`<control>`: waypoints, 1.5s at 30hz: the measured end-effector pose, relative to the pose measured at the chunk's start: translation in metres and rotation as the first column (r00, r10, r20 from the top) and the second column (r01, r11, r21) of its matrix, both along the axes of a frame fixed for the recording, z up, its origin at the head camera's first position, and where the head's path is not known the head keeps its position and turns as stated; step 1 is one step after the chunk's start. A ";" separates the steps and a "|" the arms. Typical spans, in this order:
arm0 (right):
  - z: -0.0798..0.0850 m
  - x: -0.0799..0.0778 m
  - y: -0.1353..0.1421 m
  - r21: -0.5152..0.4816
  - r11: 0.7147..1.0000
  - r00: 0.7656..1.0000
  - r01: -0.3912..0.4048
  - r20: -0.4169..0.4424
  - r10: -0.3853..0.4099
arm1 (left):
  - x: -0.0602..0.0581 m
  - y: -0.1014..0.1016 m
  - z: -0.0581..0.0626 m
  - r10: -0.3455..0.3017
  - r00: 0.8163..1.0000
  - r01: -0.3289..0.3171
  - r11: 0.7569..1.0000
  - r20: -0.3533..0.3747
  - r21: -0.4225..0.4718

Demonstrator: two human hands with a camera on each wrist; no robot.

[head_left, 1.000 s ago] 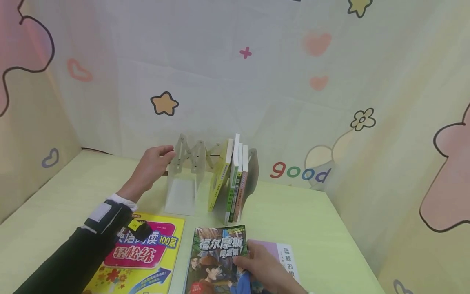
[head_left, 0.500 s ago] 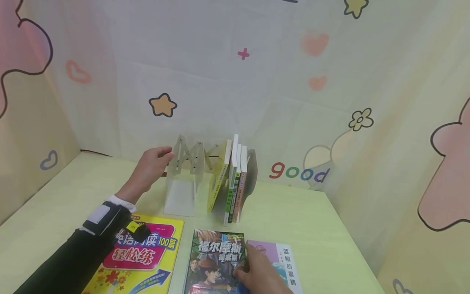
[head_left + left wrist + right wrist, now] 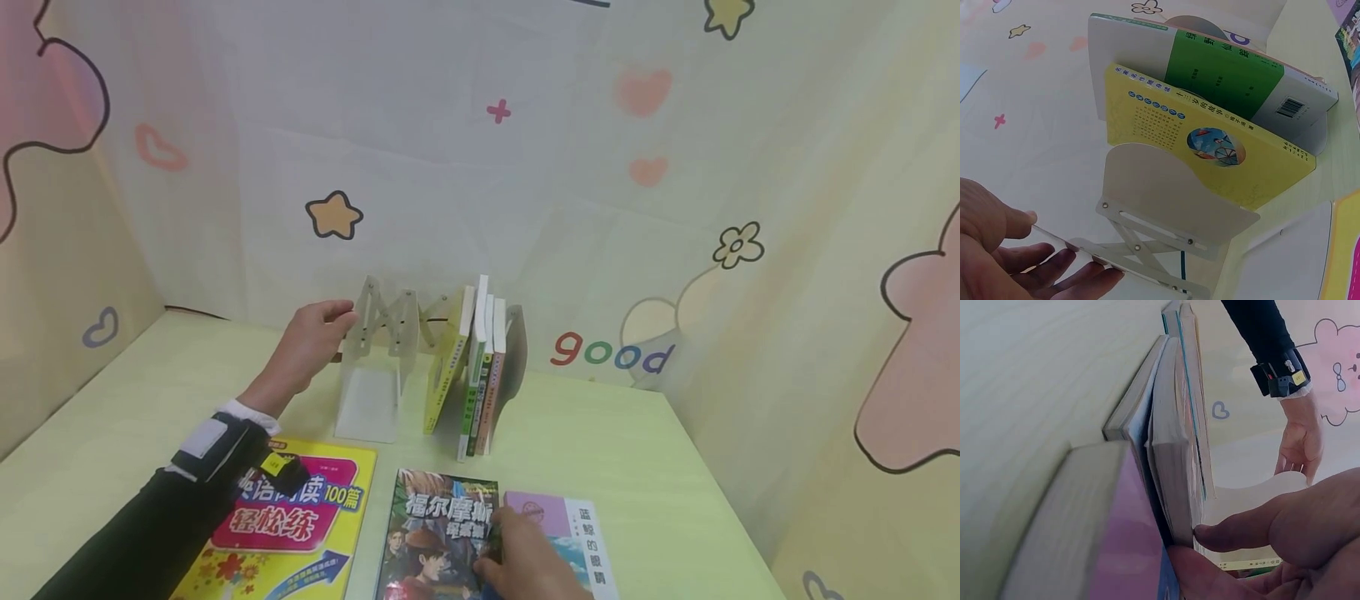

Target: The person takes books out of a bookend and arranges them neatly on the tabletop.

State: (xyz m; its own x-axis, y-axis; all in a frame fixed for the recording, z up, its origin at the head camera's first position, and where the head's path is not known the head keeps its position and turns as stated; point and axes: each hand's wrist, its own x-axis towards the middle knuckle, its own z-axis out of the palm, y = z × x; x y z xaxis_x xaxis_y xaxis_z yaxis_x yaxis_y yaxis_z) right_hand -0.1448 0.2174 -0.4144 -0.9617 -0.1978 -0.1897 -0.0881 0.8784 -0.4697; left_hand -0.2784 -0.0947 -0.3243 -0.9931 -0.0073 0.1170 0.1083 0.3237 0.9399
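At the left end of an expandable metal book rack (image 3: 367, 404), my left hand (image 3: 311, 337) pinches the upright end plate. The left wrist view shows the thumb on one side of that plate's edge and the fingers on the other. My right hand (image 3: 536, 562) grips the right edge of a paperback book (image 3: 431, 529) with a boy in a cap on its cover. In the right wrist view, thumb and forefinger hold this book's page block (image 3: 1172, 469), a narrow gap showing under it. A purple and white book (image 3: 596, 542) lies beside it, partly behind the right hand.
Several books stand at the rack's right end, a yellow book (image 3: 447, 375) leaning and a green-and-white book (image 3: 475, 375) next to it. A large yellow workbook (image 3: 337, 467) lies flat under the left forearm. A printed curtain (image 3: 420, 167) hangs behind the pale table (image 3: 600, 433).
The paperback's top edge has shifted slightly toward me, and the right hand has moved slightly with it, uncovering more of the purple and white book. The left hand has stayed at the rack.
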 end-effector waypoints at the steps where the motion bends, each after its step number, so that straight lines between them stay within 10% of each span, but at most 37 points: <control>1: 0.000 0.001 -0.001 0.014 1.000 1.000 0.008 0.005 -0.009 | 0.000 0.000 0.000 -0.001 1.000 0.001 1.000 -0.001 -0.001; 18: -0.001 0.004 -0.006 0.039 0.999 0.999 0.036 -0.011 -0.035 | 0.003 -0.001 0.000 -0.004 1.000 0.004 1.000 -0.019 -0.009; 23: 0.003 0.005 -0.003 0.080 0.995 0.983 0.056 -0.180 -0.041 | 0.004 -0.001 0.000 -0.009 1.000 0.008 1.000 -0.020 -0.012; 35: 0.051 -0.028 0.022 -0.064 0.997 0.854 0.046 -0.515 -0.072 | 0.004 -0.002 0.000 -0.010 1.000 0.010 1.000 -0.022 -0.008; 45: 0.087 -0.085 0.035 -0.027 0.968 0.606 -0.248 -0.784 0.133 | 0.001 -0.003 -0.003 -0.017 1.000 0.017 0.999 -0.026 0.028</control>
